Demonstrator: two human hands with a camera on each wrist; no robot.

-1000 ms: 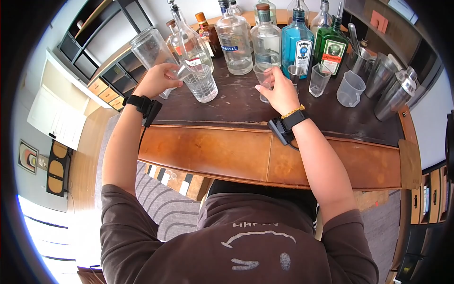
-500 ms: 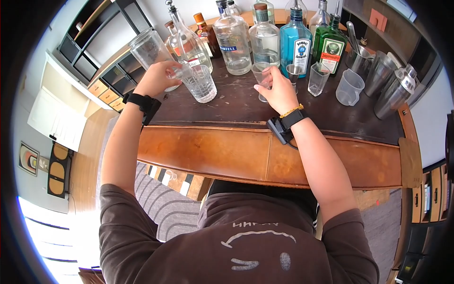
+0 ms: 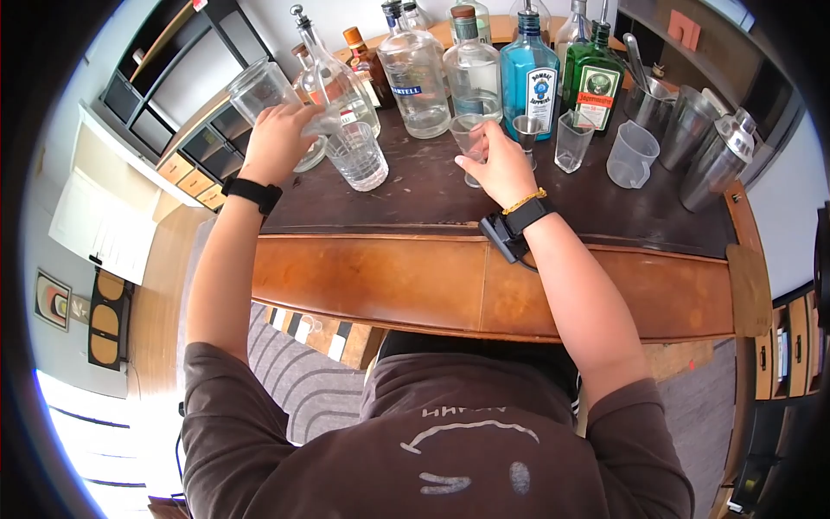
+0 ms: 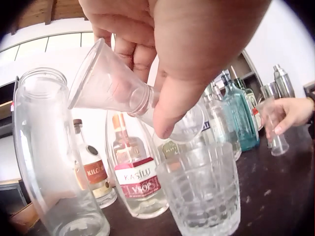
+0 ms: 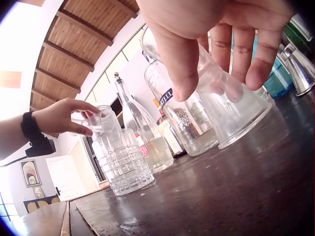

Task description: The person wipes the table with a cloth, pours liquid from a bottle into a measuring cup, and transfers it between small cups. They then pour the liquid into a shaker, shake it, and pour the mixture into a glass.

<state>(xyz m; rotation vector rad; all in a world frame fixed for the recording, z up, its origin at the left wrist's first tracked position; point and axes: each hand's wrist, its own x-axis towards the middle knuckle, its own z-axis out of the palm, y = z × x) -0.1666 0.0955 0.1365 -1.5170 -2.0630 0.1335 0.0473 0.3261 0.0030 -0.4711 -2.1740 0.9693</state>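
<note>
My left hand [image 3: 278,138] pinches a clear double-ended jigger [image 4: 110,81] by its narrow waist. The jigger lies tipped on its side, one mouth over the rim of a cut-pattern glass tumbler [image 3: 359,157] and the other facing a tall clear glass jar [image 4: 47,147]. Clear liquid shows low in the tumbler, which stands upright on the dark table. With thumb and fingers, my right hand [image 3: 501,164] holds a second clear jigger [image 5: 234,110] around its middle; its wide base is at the tabletop, right of the tumbler.
Behind the hands stand several bottles, among them a Kasilu bottle [image 4: 140,184], a blue Bombay bottle [image 3: 530,78] and a green Jägermeister bottle [image 3: 595,82]. To the right are a metal jigger [image 3: 525,137], a small glass [image 3: 572,143], a plastic measuring cup [image 3: 633,156] and a metal shaker [image 3: 718,164].
My left wrist has turned, and the jigger it holds has swung up to lie more level above the tumbler. My right hand keeps its hold on the other jigger. The head view shifted slightly.
</note>
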